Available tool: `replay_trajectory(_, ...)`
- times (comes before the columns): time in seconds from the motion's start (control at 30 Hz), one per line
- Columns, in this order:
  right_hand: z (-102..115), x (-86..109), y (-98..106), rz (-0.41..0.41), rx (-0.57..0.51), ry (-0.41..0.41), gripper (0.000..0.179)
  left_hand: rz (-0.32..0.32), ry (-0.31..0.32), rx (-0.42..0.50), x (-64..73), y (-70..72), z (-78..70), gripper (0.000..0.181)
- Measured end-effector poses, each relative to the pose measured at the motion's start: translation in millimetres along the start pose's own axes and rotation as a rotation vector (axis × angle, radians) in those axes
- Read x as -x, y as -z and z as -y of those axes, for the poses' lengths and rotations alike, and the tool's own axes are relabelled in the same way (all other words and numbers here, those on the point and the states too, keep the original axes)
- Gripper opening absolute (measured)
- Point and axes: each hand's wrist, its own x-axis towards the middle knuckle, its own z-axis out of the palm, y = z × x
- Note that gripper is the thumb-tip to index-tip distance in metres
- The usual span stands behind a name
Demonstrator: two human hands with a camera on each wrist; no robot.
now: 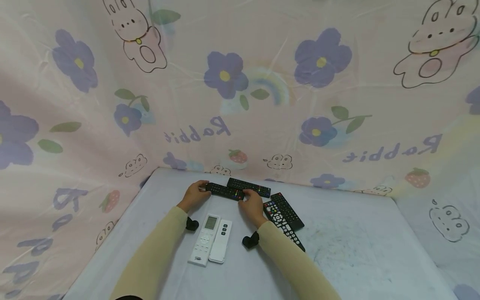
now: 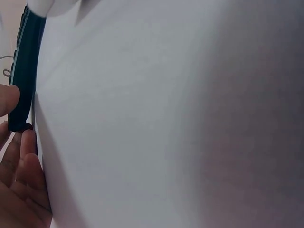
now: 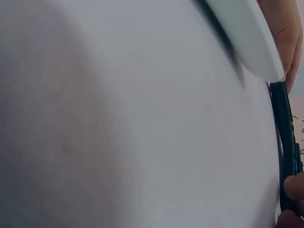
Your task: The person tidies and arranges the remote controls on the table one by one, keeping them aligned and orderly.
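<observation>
My left hand (image 1: 195,195) pinches the left end of a black remote control (image 1: 224,191) near the back of the table. At the opposite end, my right hand (image 1: 253,207) grips the same remote, thumb toward me. In the left wrist view the remote (image 2: 26,66) appears edge-on, with the thumb on its near side and fingers at its end. The right wrist view also catches its dark edge (image 3: 282,128) between both hands. Just behind it lies a second black remote (image 1: 255,188), partly overlapped by the held one in the head view.
Two more black remotes lie side by side at a slant right of my right hand, one with large white buttons (image 1: 278,217), one plainer (image 1: 288,211). Nearer me are a white air-conditioner remote (image 1: 204,241) and a smaller white remote (image 1: 220,241). A printed curtain (image 1: 262,125) rises behind the table.
</observation>
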Motion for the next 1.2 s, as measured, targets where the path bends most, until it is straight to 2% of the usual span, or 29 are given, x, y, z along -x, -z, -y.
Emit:
replay_trajectory(0.2, -2, 1.1, -2, -0.025, 0.004, -0.003, 0.04, -0.004, 0.023, 0.005, 0.6, -3.1, -0.5, 0.051)
replay_trajectory(0.47, -1, 3.1, -2, -0.057, -0.014, 0.013, 0.037, -0.004, 0.024, 0.012, 2.6, -2.3, -1.2, 0.05)
replay_trajectory(0.7, 2, 8.1, 0, -0.053, -0.103, 0.019, 0.04, 0.005, 0.022, 0.019, 9.9, 3.7, -3.6, 0.05)
replay_trajectory(0.83, 8, 9.2, 6, -0.062, -0.159, 0.058, 0.04, -0.006, -0.004, 0.027, 14.7, 7.9, -8.5, 0.051)
replay_trajectory(1.0, 15, 11.3, 15, -0.031, -0.2, 0.061, 0.041, -0.012, -0.022, 0.019, 20.0, 12.1, -12.1, 0.052)
replay_trajectory(1.2, 15, 11.4, 19, 0.01, -0.226, 0.046, 0.043, 0.0, -0.045, 0.056, 26.1, 14.1, -11.7, 0.051)
